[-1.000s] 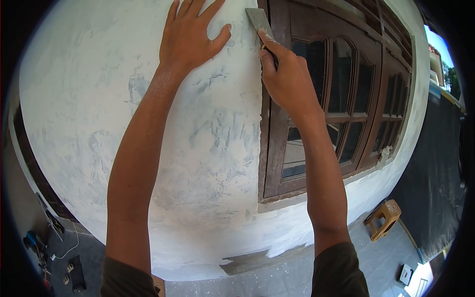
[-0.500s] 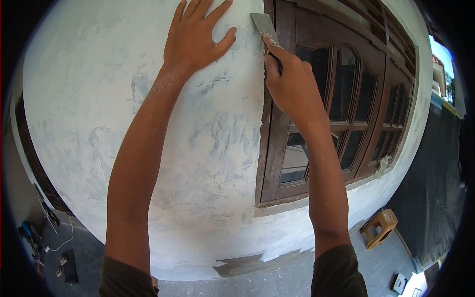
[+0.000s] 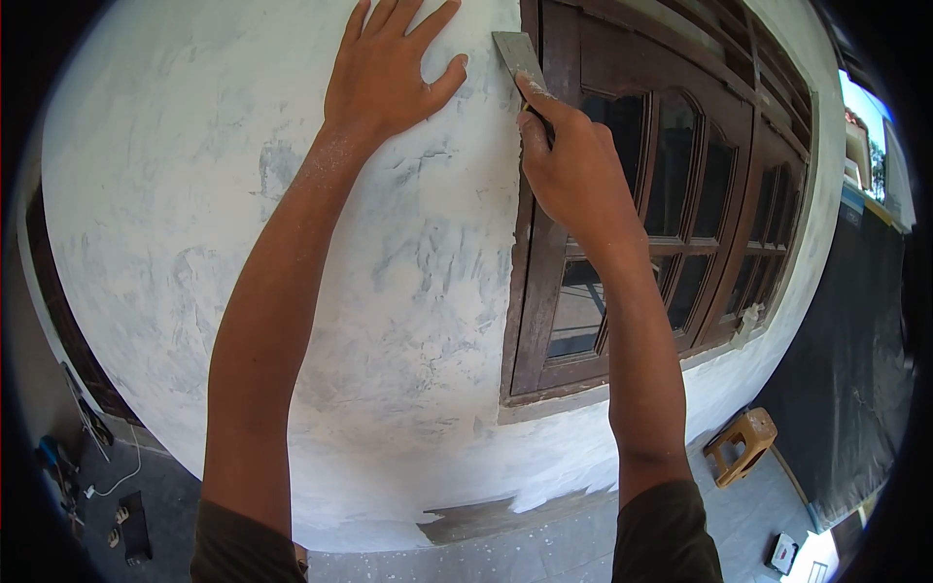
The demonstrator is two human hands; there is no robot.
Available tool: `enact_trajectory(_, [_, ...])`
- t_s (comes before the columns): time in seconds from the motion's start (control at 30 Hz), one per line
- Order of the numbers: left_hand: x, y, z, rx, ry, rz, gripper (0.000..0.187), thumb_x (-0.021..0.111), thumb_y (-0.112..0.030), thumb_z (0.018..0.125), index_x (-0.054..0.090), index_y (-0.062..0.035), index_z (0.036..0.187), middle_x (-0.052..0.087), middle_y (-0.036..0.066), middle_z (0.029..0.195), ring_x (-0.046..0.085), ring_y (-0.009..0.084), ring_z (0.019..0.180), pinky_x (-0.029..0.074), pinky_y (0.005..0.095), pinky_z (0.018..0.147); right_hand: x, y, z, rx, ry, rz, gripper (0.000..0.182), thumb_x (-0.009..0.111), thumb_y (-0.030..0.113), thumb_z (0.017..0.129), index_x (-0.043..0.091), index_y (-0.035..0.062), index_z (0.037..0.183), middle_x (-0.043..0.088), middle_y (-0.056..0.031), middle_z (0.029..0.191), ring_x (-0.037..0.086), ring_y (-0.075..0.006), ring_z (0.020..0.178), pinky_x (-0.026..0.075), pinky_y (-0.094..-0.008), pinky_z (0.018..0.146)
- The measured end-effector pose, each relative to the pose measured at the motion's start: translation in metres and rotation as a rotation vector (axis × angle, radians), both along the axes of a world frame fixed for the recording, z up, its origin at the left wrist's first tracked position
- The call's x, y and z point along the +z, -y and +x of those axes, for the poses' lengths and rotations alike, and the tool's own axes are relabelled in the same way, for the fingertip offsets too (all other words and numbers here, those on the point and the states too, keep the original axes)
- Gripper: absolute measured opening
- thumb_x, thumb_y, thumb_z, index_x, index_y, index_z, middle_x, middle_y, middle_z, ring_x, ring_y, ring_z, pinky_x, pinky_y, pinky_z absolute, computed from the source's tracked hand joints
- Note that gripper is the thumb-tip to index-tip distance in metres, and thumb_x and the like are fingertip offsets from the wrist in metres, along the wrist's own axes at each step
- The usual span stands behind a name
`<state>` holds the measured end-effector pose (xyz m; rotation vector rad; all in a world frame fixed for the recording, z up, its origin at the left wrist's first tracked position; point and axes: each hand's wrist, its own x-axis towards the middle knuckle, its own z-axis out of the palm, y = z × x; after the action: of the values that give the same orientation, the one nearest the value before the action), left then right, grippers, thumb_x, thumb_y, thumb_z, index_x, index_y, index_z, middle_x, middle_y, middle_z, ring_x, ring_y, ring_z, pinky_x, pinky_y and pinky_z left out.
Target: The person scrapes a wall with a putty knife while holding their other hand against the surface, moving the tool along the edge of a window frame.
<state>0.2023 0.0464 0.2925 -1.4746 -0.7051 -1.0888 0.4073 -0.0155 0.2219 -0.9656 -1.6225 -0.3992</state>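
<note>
R hand [image 3: 573, 160] has fingers wrapped on scraper [image 3: 515, 56], blade at the wall's [image 3: 389, 291] right edge, next to window frame [image 3: 521, 282]. Prob. mid-stroke blade work there; a next stroke would call for a flat blade, kept off the frame, which limits room on the right. L hand [image 3: 389, 78]: fingers spread, holding nothing, palm apparently on wall, left of scraper. Stool [image 3: 741, 447] right, well apart from both hands; cable [image 3: 124, 476] left, w/ dark items [image 3: 58, 466] too dim to ID.

Hands [image 3: 384, 78] at patchy wall [image 3: 389, 340] — scraper [image 3: 515, 53] (in the right [image 3: 573, 165]), brown window [image 3: 673, 170]
</note>
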Motion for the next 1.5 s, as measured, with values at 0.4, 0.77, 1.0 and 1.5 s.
enact_trajectory(0.4, [0.002,0.001,0.0,-0.022,-0.007,0.008,0.066,0.064,-0.039,0.095,0.051,-0.0085,0.152,0.036,0.022,0.164,0.028,0.0375,0.156,0.019,0.0544,0.128,0.017,0.004,0.0,-0.017,-0.004,-0.012,0.041,0.054,0.017,0.104,0.063,0.0087,0.143,0.074,-0.0223,0.089,0.069,-0.0336,0.077,0.055,-0.0451,0.08])
enact_trajectory(0.77, [0.002,-0.001,0.001,-0.029,-0.009,0.006,0.065,0.064,-0.039,0.095,0.051,-0.0084,0.152,0.036,0.021,0.165,0.027,0.0364,0.156,0.02,0.0535,0.128,0.013,-0.002,0.002,-0.034,0.008,0.015,0.044,0.053,0.021,0.105,0.06,0.0132,0.148,0.072,-0.017,0.08,0.061,-0.0172,0.06,0.051,-0.0376,0.069])
enact_trajectory(1.0, [0.0,-0.003,0.0,-0.067,-0.014,0.02,0.065,0.064,-0.038,0.094,0.053,-0.0081,0.15,0.038,0.022,0.163,0.029,0.0369,0.155,0.02,0.0533,0.128,0.008,0.011,0.001,-0.074,0.007,-0.004,0.043,0.055,0.022,0.105,0.06,0.0144,0.148,0.074,-0.0189,0.085,0.064,-0.0202,0.064,0.052,-0.0385,0.074])
enact_trajectory(1.5, [-0.001,-0.007,-0.002,-0.083,-0.022,0.043,0.064,0.065,-0.038,0.094,0.054,-0.0068,0.149,0.039,0.023,0.162,0.029,0.0377,0.155,0.02,0.0532,0.128,-0.033,0.009,-0.01,-0.138,0.025,-0.033,0.042,0.055,0.021,0.106,0.06,0.0133,0.148,0.072,-0.0188,0.079,0.06,-0.0193,0.056,0.052,-0.0376,0.066])
